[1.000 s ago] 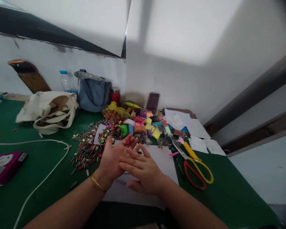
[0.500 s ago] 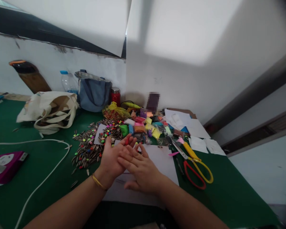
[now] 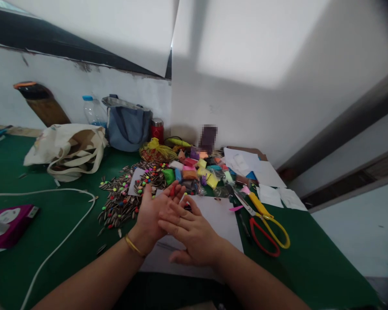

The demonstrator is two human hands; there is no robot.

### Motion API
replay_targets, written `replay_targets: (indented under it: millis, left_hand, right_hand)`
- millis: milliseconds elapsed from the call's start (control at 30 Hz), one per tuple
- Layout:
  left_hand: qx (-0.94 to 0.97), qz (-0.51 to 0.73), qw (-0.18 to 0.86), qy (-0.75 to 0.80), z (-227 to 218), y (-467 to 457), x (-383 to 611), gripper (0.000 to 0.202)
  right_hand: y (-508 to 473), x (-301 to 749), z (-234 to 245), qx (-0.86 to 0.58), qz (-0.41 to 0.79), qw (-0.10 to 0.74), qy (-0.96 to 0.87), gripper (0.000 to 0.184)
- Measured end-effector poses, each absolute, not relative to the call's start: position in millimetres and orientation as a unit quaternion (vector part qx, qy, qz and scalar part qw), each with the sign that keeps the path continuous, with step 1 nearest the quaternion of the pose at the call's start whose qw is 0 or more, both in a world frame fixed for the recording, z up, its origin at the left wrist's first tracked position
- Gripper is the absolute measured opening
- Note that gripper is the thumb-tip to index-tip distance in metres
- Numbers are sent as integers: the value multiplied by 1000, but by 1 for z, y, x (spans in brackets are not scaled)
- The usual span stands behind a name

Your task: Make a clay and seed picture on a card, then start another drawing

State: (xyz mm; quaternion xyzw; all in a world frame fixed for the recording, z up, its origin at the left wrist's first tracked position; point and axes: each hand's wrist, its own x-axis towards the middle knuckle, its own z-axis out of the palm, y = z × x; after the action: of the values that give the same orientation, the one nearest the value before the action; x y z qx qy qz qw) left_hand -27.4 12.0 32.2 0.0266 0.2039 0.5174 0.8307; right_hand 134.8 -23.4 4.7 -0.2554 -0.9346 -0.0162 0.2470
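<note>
L hand & R hand bare; L forearm & R forearm bare as far as seen. Wears 1 thin gold-col. bangle, L wrist, rounded band, fine detail n/c.

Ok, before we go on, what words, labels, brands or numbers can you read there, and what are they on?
No text is legible.
Magenta box: print on its pale oval label, too blurred.
Cream tote bag: faint print, unreadable.
White wall panel: faint marks, too weak to make out.
Large white paper sheet: faint dark lines, unclear whether writing.
</note>
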Motion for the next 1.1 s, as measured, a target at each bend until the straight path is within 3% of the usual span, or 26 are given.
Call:
replay_targets:
  millis: [67,233,333,500,633,967,1100]
  left_hand:
    - [28,505,837,207,30,12,-27,75]
    - [25,520,832,189,28,13,-28,76]
    - [23,509,835,208,29,12,-27,74]
    - [36,518,833,191,30,13,-27,74]
    - [31,520,828,208,30,14,-27,74]
    - [47,493,849,183,23,11,-22,76]
    - [48,491,853,171,24,7,-19,72]
  right_hand:
    - [-23,134,4,-286,-24,253,-924,77]
    - [-24,135,5,-256,-19,255,-932,62]
    - [-24,134,6,-268,-19,249,-931,75]
    - [-25,133,5,-276,2,256,-926,66]
    - [-25,132,10,-279,44,231,-931,78]
    - [-22,128,5,-338,73,350,-871,26]
    - [-16,137,6,-356,101,408,-835,21]
